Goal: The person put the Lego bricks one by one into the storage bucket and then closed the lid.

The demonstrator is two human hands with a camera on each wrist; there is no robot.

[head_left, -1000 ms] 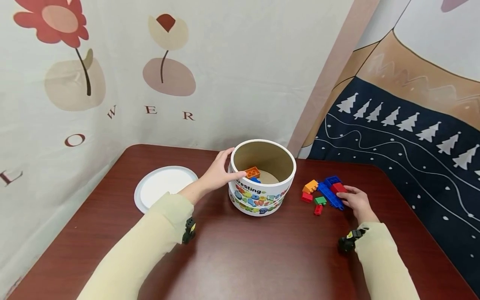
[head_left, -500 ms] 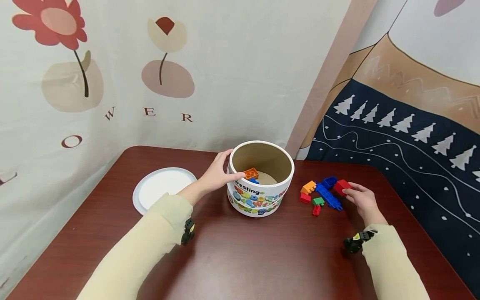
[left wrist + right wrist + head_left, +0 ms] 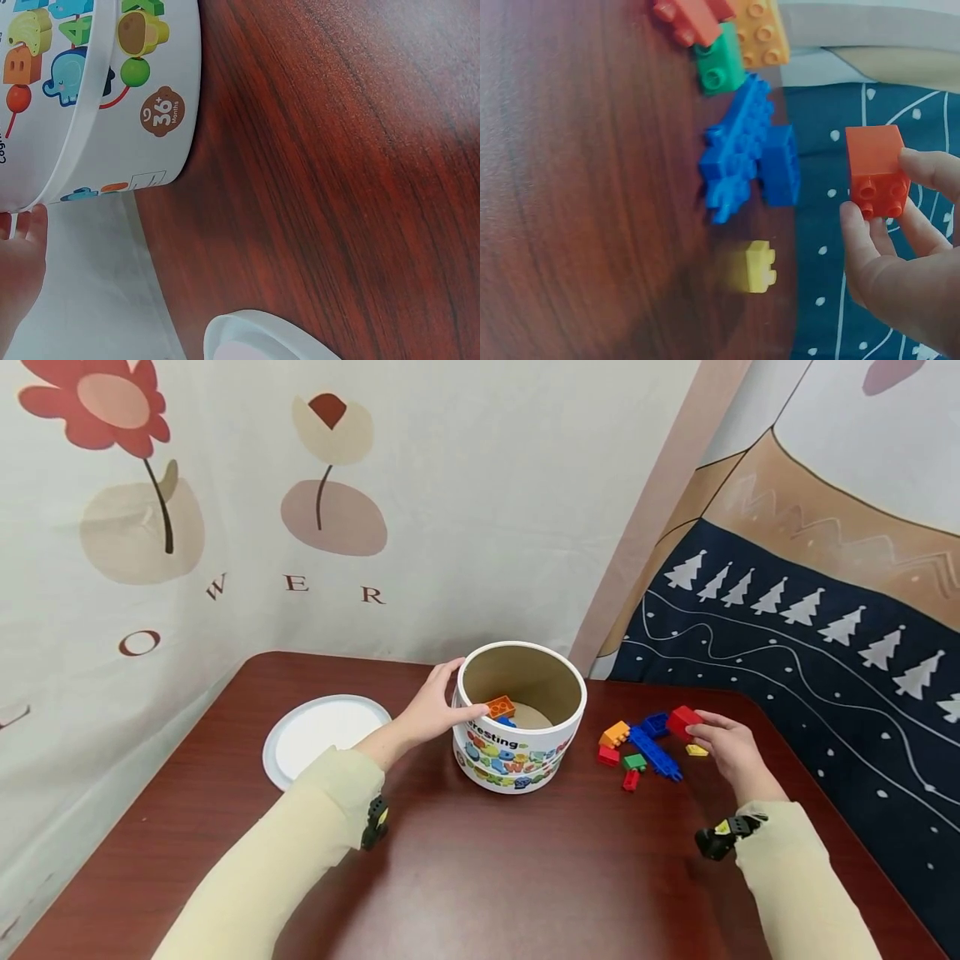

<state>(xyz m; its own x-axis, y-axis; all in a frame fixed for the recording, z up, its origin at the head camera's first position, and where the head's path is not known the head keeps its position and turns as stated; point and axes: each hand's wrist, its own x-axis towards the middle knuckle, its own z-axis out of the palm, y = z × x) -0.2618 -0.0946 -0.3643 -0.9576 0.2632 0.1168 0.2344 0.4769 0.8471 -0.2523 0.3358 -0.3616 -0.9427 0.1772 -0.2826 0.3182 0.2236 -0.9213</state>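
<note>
My left hand (image 3: 432, 709) grips the left side of a round white bucket (image 3: 517, 762), thumb along the near rim, fingers at its outer left. In the left wrist view only part of that hand shows at the rim, beside the bucket's printed wall (image 3: 165, 45). An orange brick (image 3: 501, 707) and a blue piece (image 3: 506, 722) lie inside the bucket. My right hand (image 3: 733, 750) pinches a red brick (image 3: 876, 161) between thumb and fingers, studs toward the wrist camera. It is held up beyond a blue long piece (image 3: 655, 753), a blue block (image 3: 780, 166) and a small yellow brick (image 3: 758, 266).
Left of the bucket a round white lid (image 3: 330, 735) lies on the brown table (image 3: 525, 868). Between bucket and right hand are an orange brick (image 3: 615, 734), a green brick (image 3: 634, 762) and small red bricks (image 3: 608, 756). Printed cloth (image 3: 480, 527) hangs behind.
My right hand has picked the red brick up off the pile and drawn it to the right, uncovering the yellow brick. My left hand keeps its grip on the bucket.
</note>
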